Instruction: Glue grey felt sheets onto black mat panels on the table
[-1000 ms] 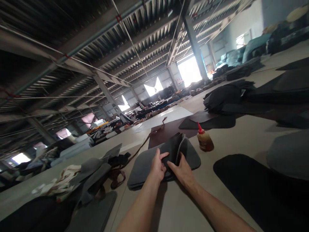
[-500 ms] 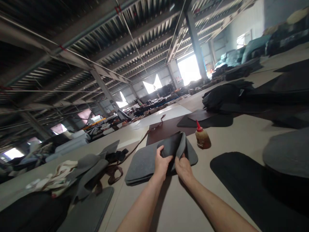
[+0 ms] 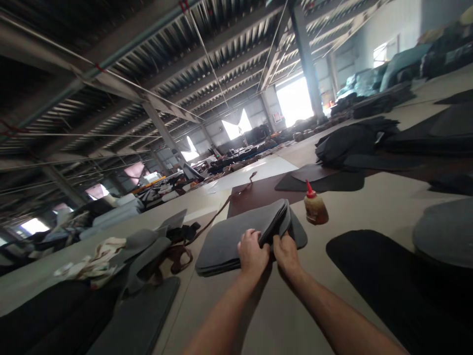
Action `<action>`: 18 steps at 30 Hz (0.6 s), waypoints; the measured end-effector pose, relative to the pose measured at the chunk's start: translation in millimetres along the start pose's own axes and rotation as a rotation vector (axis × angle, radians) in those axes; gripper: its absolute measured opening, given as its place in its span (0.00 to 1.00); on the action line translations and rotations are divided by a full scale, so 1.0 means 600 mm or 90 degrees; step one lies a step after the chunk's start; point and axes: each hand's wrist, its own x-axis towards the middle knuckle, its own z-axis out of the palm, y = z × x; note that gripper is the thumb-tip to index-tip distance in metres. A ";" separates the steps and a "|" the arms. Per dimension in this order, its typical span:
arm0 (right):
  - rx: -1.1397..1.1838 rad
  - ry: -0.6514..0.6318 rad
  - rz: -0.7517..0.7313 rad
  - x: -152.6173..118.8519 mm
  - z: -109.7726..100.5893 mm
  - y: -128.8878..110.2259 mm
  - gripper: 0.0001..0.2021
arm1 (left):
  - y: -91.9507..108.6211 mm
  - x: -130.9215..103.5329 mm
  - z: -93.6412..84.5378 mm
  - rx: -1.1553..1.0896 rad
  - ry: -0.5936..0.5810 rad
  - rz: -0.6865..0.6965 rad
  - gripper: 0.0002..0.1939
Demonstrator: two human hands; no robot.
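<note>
Both Hands Were In at the Raised Edge of the Grey Sheets!

And there they were, the grey sheets (image 3: 229, 236), stacked on the pale table (image 3: 369, 209) right in front of the person, with their upper layers bowed up at the right end and a dark gap showing between them! The left hand (image 3: 254, 254) had its fingers bent over the near edge, grasping the layers just left of that gap. The right hand (image 3: 287, 251), close beside it, clutched the curled layer on the right, its fingertips partly lost among the folds.

Just beyond, to the right, stood the bottle (image 3: 316, 209), red nozzle up, amber-brown contents low inside, near the stack yet clear of it. On the far side a brown sheet (image 3: 254, 197) lay flat, and a thin brown strip (image 3: 223, 207) trailed along its left edge toward the grey scraps (image 3: 142, 246) and a crumpled cream cloth (image 3: 101, 259) on the left. Over on the near right, a black panel (image 3: 369, 276) lay flat with its rounded corner toward the bottle, while a dark heap (image 3: 343, 143) sat on the far right.
</note>
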 end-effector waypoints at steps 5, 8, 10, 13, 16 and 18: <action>0.055 -0.013 0.037 0.003 -0.006 -0.002 0.24 | -0.009 0.022 -0.025 0.035 -0.049 -0.015 0.05; 0.091 -0.015 0.075 0.007 -0.005 0.003 0.23 | -0.010 0.046 -0.042 0.072 -0.053 -0.039 0.07; 0.122 -0.016 0.101 0.010 -0.003 0.007 0.24 | -0.006 0.062 -0.056 0.101 -0.053 -0.050 0.10; 0.172 -0.031 0.126 0.013 -0.003 0.011 0.26 | 0.005 0.083 -0.077 0.154 -0.055 -0.056 0.12; 0.193 -0.045 0.130 0.011 -0.008 0.007 0.25 | 0.017 0.098 -0.095 0.218 -0.060 -0.046 0.14; 0.177 -0.028 0.123 0.008 -0.014 -0.003 0.23 | 0.021 0.108 -0.107 0.252 -0.056 -0.036 0.14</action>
